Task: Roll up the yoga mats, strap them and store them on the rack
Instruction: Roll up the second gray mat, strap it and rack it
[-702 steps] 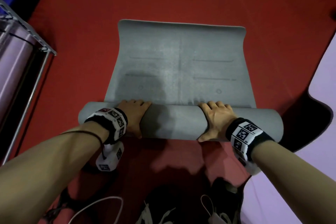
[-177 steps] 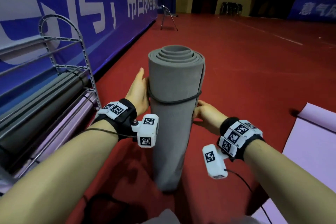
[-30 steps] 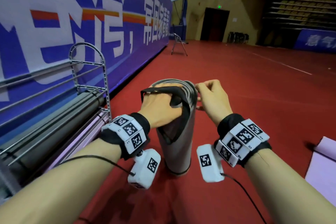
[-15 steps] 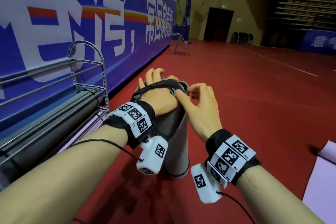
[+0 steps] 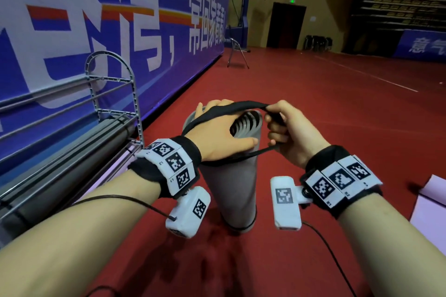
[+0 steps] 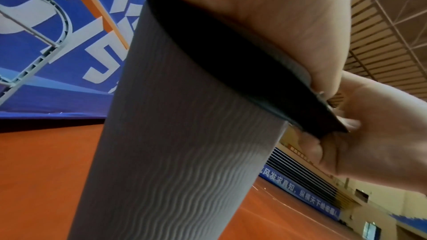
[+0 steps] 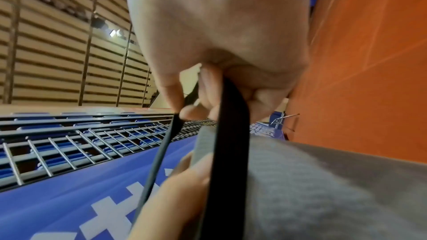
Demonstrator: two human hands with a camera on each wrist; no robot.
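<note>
While upright — gray mat [image 5: 237,183], black strap [image 5: 226,108].

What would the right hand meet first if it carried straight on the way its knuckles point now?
Judging from the head view, the right hand, gripping the strap, points leftward at the top of the upright mat. It would likely meet the mat's rolled end first, then the left hand resting there. Depth is unclear.

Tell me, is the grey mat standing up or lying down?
Standing up. The rolled grey mat rests on one end on the red floor, spiral end on top, steadied by the left hand.
</note>
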